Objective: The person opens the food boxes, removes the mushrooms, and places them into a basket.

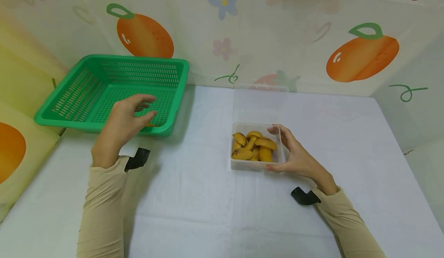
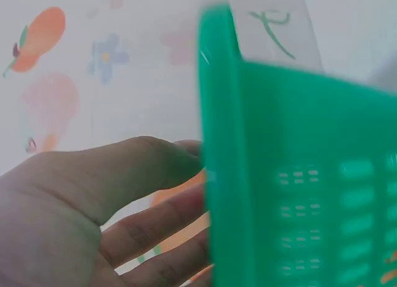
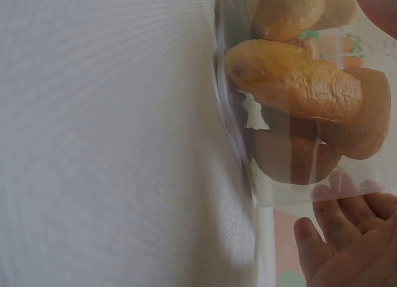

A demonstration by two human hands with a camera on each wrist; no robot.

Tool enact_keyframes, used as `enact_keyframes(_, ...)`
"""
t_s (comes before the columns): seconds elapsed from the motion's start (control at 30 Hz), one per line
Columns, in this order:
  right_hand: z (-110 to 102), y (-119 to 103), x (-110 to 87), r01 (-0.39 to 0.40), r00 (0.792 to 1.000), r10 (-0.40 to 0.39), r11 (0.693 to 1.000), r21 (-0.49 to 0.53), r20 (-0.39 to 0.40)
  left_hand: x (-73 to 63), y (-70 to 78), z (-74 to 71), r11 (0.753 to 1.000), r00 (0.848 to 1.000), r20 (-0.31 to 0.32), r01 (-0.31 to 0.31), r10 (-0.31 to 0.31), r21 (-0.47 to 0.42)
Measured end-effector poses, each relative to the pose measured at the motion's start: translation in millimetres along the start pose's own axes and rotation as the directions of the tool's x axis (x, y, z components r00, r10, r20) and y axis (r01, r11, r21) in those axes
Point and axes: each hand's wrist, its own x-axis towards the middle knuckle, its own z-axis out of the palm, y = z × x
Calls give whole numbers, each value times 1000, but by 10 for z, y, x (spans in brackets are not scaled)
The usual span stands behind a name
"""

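Observation:
Over the near right corner of a green plastic basket [image 1: 130,131] hovers my left hand [image 1: 125,115], thumb and fingers apart with nothing seen between them. A small orange-yellow piece [image 1: 152,125] shows below the thumb, mostly hidden. In the left wrist view the basket's green wall [image 2: 226,175] covers the left fingertips. My right hand [image 1: 300,156] holds the right side of a clear plastic box [image 1: 248,166], thumb at the front and fingers at the back. Several yellow-brown mushrooms [image 1: 266,154] lie in the box; the right wrist view shows mushrooms [image 3: 291,82] through its wall.
The box's clear lid [image 1: 260,104] stands raised behind it, hinged back. A white cloth [image 1: 194,196] covers the table. Behind the basket and box hangs a fruit-patterned curtain [image 1: 277,38]. Orange bits [image 2: 389,271] show through the basket slots.

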Motion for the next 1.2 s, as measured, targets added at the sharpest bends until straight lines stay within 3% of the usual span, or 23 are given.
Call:
enact_keyframes(0.13, -1, -4, -1, -3, 1000, 3, 1000, 3, 1, -20, 138, 50, 994, 993, -36, -108, 108, 19)
enact_keyframes(0.27, 0, -4, 1, 5, 1000, -5, 1000, -3, 2, -37, 259, 125, 974, 972, -78, -217, 222, 63)
enact_keyframes(0.43, -2, 1, 1, 16, 1000, -16, 1000, -11, 0, -66, 417, 226, 950, 946, -96, -303, 309, 73)
enact_keyframes(0.57, 1, 4, -1, 15, 1000, -15, 1000, -11, -3, -88, 527, 310, 938, 936, -67, -343, 346, 56)
enact_keyframes(0.73, 9, 12, 1, 26, 1000, -26, 1000, -9, -6, -112, 643, 408, 935, 935, -11, -355, 355, 4)
enact_keyframes(0.93, 10, 21, 10, 22, 1000, -22, 1000, -4, -7, -138, 744, 524, 934, 934, 59, -354, 352, 38)
enact_keyframes(1.2, 0, 22, 12, 27, 1000, -27, 1000, 1, 0, -142, 836, 682, 915, 909, 134, -403, 395, 33)
